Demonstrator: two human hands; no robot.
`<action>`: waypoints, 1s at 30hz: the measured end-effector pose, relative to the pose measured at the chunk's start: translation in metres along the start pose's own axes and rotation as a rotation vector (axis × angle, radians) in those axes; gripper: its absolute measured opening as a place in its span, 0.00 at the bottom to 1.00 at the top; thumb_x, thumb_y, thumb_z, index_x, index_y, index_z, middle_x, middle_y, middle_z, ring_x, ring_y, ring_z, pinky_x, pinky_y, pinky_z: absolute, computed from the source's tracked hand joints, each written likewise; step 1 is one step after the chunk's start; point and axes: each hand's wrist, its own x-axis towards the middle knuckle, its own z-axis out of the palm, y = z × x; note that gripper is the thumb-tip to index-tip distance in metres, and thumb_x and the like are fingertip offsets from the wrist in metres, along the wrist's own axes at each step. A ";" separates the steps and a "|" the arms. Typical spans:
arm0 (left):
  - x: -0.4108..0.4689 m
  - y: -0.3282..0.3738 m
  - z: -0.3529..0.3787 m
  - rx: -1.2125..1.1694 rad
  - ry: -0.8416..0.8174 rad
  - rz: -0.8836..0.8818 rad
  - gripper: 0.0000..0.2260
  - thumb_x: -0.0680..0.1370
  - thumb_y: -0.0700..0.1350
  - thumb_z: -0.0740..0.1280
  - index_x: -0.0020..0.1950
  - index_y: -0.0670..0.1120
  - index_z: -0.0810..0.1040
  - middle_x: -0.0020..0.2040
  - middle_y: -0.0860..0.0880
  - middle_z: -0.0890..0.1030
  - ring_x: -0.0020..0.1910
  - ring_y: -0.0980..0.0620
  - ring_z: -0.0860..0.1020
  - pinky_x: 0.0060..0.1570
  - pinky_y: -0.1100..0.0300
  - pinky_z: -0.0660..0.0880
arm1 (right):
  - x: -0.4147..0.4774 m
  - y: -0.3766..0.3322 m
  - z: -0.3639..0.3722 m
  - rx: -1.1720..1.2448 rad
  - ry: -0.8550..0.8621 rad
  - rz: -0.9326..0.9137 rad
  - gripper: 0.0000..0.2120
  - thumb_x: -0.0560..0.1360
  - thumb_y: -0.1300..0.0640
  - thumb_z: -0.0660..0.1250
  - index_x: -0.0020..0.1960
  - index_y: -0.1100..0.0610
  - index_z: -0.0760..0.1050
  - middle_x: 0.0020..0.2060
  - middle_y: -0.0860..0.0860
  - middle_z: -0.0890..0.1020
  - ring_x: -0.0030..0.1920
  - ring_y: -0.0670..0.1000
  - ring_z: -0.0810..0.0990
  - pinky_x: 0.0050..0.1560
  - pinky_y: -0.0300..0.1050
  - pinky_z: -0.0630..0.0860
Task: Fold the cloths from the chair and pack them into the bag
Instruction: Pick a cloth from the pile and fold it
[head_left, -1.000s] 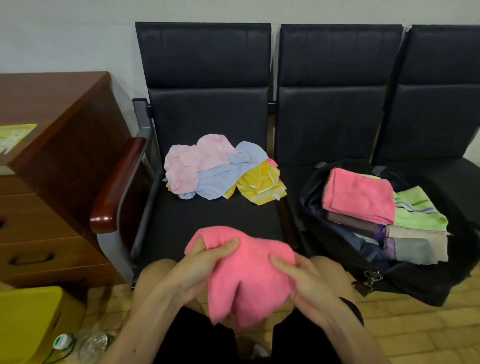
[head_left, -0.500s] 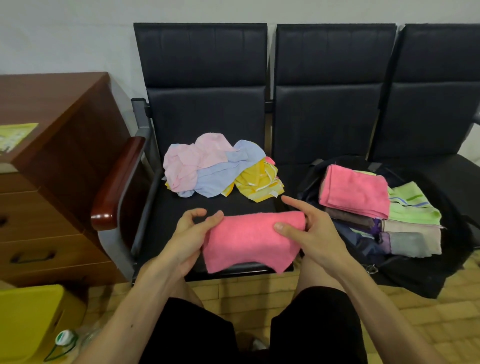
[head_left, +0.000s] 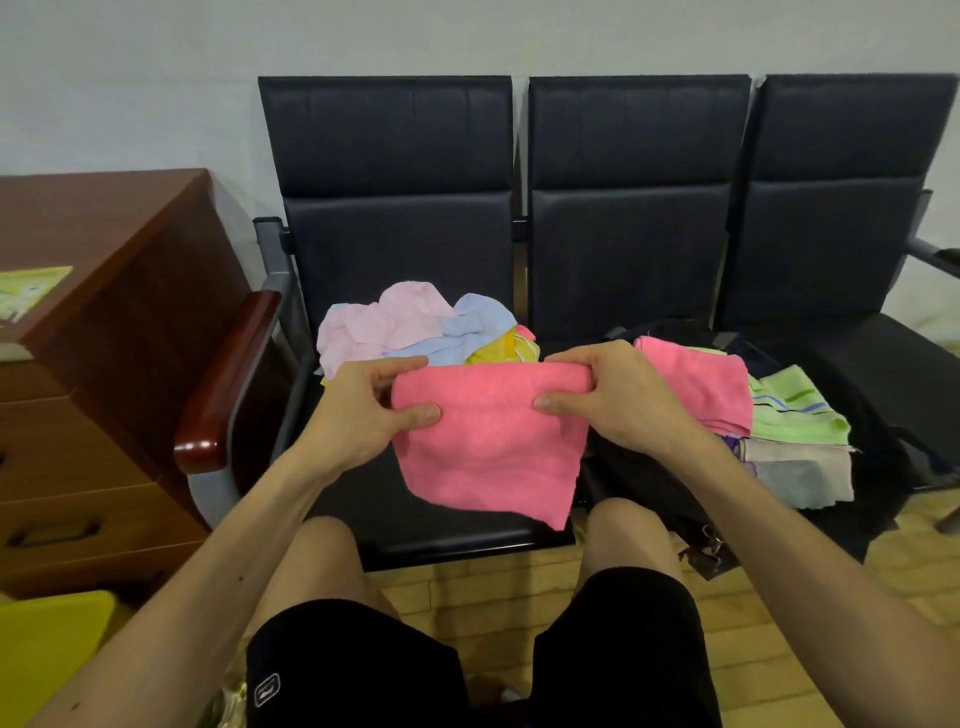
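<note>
Head view: both hands, left hand (head_left: 363, 415) and right hand (head_left: 613, 400), fingers clamped on the pink cloth (head_left: 488, 447) mid-fold; next, probably another fold, then the bag (head_left: 649, 483).

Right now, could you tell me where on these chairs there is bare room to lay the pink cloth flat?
The front of the left seat is bare, between the loose cloth pile and its front edge, under the pink cloth. The right seat is bare behind the bag. The middle chair is crowded: the bag, stacked with folded cloths, covers its seat.
</note>
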 end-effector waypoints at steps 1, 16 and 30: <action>0.000 0.002 -0.001 0.058 0.016 0.031 0.28 0.69 0.44 0.79 0.68 0.50 0.77 0.56 0.58 0.80 0.53 0.61 0.78 0.51 0.67 0.76 | 0.001 0.000 -0.002 -0.017 0.003 0.000 0.17 0.69 0.50 0.78 0.56 0.51 0.83 0.49 0.49 0.86 0.50 0.49 0.82 0.54 0.54 0.79; 0.005 0.013 -0.009 0.408 -0.083 0.074 0.11 0.75 0.53 0.72 0.51 0.47 0.84 0.46 0.49 0.84 0.45 0.49 0.82 0.48 0.51 0.80 | 0.011 0.002 -0.010 -0.163 -0.061 0.032 0.15 0.71 0.45 0.75 0.50 0.56 0.84 0.42 0.52 0.84 0.43 0.51 0.82 0.48 0.55 0.80; -0.007 0.029 -0.012 0.331 -0.153 0.131 0.15 0.76 0.54 0.70 0.46 0.41 0.83 0.45 0.42 0.81 0.42 0.53 0.78 0.43 0.62 0.73 | -0.011 0.021 -0.014 0.061 -0.188 -0.002 0.17 0.77 0.48 0.70 0.44 0.63 0.79 0.30 0.55 0.81 0.29 0.51 0.80 0.32 0.43 0.76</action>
